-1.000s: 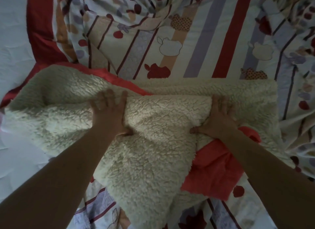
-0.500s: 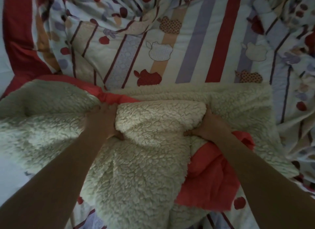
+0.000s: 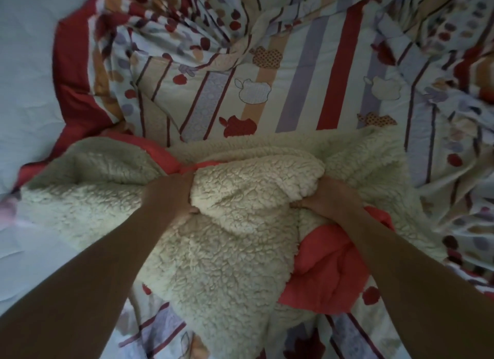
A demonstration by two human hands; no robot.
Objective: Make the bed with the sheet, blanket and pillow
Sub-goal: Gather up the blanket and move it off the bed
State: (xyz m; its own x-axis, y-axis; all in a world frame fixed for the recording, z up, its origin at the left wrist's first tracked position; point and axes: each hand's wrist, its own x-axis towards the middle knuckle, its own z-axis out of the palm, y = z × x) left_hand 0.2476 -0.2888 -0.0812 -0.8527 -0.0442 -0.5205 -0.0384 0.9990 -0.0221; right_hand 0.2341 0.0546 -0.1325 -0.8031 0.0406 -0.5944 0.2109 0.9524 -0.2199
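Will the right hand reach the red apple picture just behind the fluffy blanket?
Probably yes: the red apple picture lies uncovered just beyond the fluffy blanket, but the right hand grips the blanket, so must let go.

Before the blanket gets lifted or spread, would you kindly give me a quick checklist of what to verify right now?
1. Left hand gripping the fleece blanket: ok.
2. Right hand gripping the same bunched fold: ok.
3. Blanket lying flat: not ok, heaped, coral backing turned up.
4. Striped cover underneath smooth: not ok, creased at top and right.
5. Pillow in place: cannot tell, none in view.
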